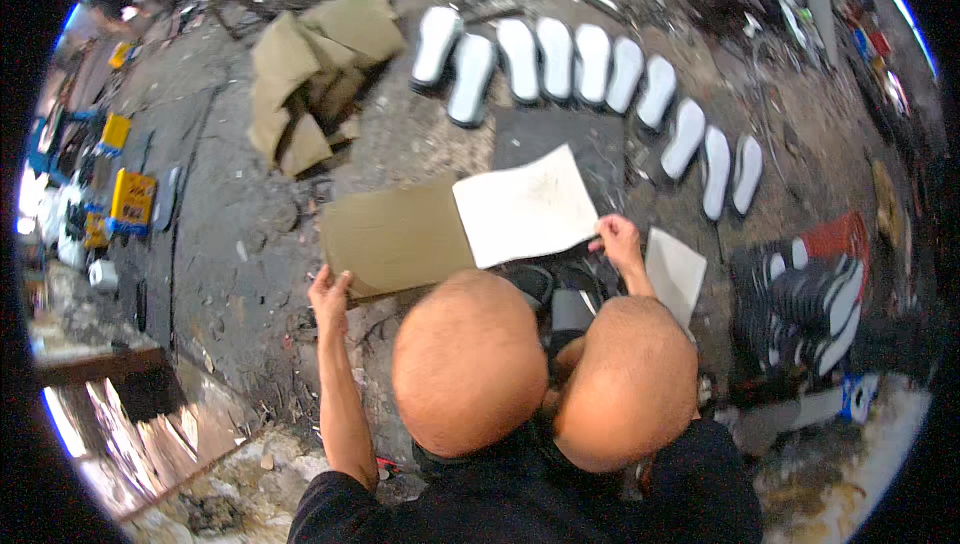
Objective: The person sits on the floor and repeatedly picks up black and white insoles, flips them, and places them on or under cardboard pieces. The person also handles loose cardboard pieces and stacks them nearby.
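My left hand (332, 294) pinches the near left corner of a flat olive-brown sheet (400, 236). At the other end, my right hand (617, 241) grips the near right corner of a white sheet (525, 206) with faint smudges. The two sheets lie side by side, meeting along one edge; whether they are joined there I cannot tell. Both are in front of my bent knees, partly over a dark mat (560, 134). Beside my right wrist lies a smaller white piece (676, 272).
Several white-topped shoe soles (592, 64) curve in a row beyond the sheets. Folded olive-brown sheets (320, 74) lie at far left. Dark soles (805, 314) are piled at right. Yellow containers (133, 201) stand at left, near a white roll (102, 276). Scraps litter the floor.
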A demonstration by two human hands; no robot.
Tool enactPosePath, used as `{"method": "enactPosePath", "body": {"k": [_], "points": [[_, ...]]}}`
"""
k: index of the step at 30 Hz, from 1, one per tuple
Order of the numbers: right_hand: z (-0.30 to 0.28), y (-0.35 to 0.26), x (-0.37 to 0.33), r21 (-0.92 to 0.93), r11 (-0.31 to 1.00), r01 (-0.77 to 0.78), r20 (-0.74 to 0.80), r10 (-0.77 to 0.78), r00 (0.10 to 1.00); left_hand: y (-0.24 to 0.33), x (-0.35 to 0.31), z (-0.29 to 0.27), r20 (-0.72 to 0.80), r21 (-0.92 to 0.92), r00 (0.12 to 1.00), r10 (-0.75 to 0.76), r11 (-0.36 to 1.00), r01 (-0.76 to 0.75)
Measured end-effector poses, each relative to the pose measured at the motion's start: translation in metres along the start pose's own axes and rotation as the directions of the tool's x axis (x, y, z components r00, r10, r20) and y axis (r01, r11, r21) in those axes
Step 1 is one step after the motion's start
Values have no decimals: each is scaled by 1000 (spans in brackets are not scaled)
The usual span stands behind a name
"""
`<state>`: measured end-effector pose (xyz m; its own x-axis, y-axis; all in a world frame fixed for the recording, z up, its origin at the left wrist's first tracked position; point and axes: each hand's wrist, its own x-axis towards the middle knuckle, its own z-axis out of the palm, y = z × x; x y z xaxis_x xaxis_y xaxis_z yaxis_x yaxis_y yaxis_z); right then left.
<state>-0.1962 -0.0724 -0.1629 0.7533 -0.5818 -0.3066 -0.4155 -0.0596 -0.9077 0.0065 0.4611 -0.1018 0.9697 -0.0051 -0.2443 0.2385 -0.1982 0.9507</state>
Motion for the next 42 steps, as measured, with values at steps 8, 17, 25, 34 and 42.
{"method": "enactPosePath", "body": {"k": [8,17,25,34,42], "points": [[-108,-9,-20,-249,960,-130,-268,61,961,-7,49,21,-4,821,932,362,533,-203],[-75,-69,-22,-722,676,-145,-235,-44,971,60,245,256,160,524,803,574,640,-562],[-50,-96,0,-542,839,52,-230,-208,951,91,287,316,35,508,815,578,693,-513],[121,-227,112,30,803,595,221,-585,780,129,164,273,30,174,585,810,572,-801],[191,-277,110,-103,641,761,621,-556,552,122,78,220,63,242,652,756,622,-745]]}}
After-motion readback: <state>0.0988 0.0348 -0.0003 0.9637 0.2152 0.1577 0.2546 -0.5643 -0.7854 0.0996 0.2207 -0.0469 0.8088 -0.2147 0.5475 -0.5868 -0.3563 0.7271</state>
